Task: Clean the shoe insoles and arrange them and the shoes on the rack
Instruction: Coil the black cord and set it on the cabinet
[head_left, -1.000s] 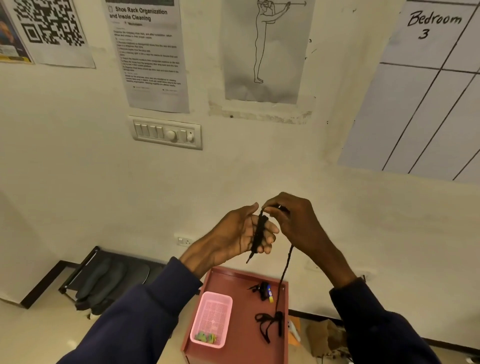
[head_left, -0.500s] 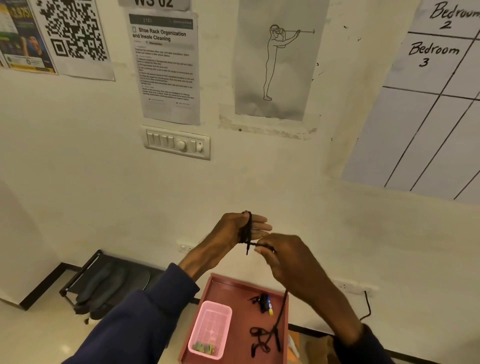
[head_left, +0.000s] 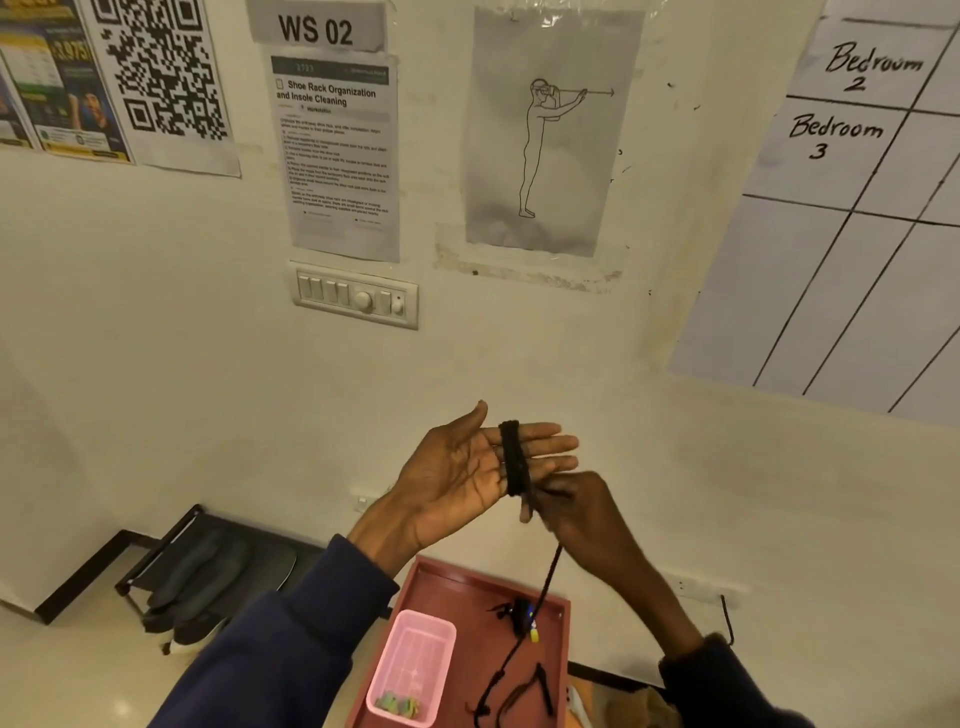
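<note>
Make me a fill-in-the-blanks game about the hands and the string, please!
1. The left hand has a lace of ____ colour wound round its fingers.
2. The right hand pinches the lace, which hangs down to a ____ tray.
3. The small basket on that tray is ____.
4. The wall sign reads WS ____.
Missing words: black, red, pink, 02.

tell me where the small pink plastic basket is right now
Head view, bottom centre: the small pink plastic basket sits on the left side of the reddish-brown tray top, with black laces lying to its right.
</note>
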